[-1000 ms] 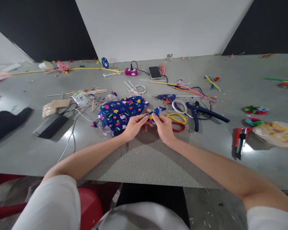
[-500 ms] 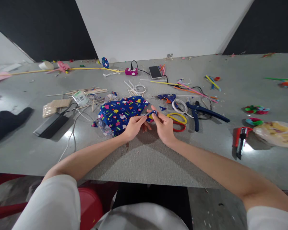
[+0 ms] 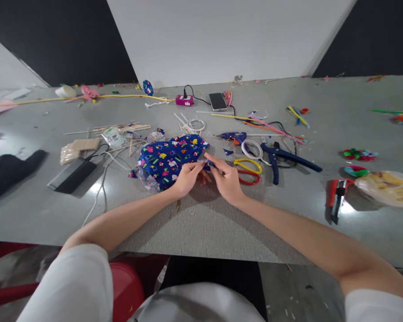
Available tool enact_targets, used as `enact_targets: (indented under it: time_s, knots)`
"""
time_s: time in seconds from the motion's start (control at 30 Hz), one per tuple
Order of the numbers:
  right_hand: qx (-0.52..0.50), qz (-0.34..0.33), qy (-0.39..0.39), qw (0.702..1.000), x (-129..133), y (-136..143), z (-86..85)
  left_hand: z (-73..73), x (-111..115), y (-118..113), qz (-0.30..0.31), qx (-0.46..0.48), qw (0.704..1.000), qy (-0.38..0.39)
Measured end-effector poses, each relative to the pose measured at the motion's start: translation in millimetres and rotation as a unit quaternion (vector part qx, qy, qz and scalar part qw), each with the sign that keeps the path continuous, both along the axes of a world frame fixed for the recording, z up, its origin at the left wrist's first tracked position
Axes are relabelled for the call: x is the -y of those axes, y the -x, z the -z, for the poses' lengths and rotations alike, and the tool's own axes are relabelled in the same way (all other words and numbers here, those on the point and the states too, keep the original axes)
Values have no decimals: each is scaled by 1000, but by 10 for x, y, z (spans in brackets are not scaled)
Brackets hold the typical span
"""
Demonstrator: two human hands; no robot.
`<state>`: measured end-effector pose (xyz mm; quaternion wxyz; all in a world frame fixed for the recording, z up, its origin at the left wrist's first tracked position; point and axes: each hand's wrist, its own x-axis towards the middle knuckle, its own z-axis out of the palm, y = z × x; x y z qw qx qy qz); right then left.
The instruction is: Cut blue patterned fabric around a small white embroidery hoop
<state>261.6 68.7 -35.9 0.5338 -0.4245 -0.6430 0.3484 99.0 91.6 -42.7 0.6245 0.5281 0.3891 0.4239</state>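
Left hand (image 3: pixel 187 178): bent into a tight pinch, gripping one end of the scrap.
Right hand (image 3: pixel 228 179): likewise pinching the scrap's other side, fingers nearly closed.
Scrap (image 3: pixel 209 165): held between both hands, above the table (image 3: pixel 171 228), just right of the cloth.
Done so far: seemingly separate from the cloth and folded small (mostly hidden by fingers).
Left over: impossible to judge how much folding remains; not yet set down.
Cloth (image 3: pixel 173 156): lying beside the left hand, bunched, out of either grip.
Offcut (image 3: pixel 228 152): small, blue, loose beyond the right hand.
Scissors (image 3: pixel 251 173): lying just right of the right hand.
Small bag (image 3: pixel 113 137): clear, well left of the hands; contents too small to make out.
Flat sticks (image 3: pixel 84 144): partly in clear wrap (image 3: pixel 68 157), beside the small bag.
Big bag (image 3: pixel 387 188): translucent, far right; filled with something yellowish, impossible to identify.
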Motion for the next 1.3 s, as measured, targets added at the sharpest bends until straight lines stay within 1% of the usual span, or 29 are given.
enact_targets:
  time_s: [0.07, 0.27, 0.47, 0.63, 0.77, 0.9, 1.1, 1.3]
  knots:
    - [6, 1, -3, 1000, -3, 3, 4, 7, 2, 0, -1, -1, 1000, 3]
    - [-1, -5, 21, 1000, 9, 11, -42, -10, 11, -1, 2, -22, 1000, -3]
    - [26, -26, -10, 999, 22, 12, -57, 11, -1, 3, -13, -23, 1000, -11]
    - [47, -31, 2, 998, 11, 23, -67, 24, -8, 4, -14, -23, 1000, -9]
    - [43, -39, 0, 998, 11, 17, -73, 26, -5, 2, -14, -8, 1000, -2]
    - [31, -46, 1, 998, 5, 4, -42, 18, -2, 0, -4, 11, 1000, 14]
    - [20, -41, 8, 999, -14, 11, 5, 88, -27, 7, 2, -1, 1000, 23]
    - [32, -36, 2, 999, -13, 10, -7, 140, -50, 9, 4, -15, 1000, 16]
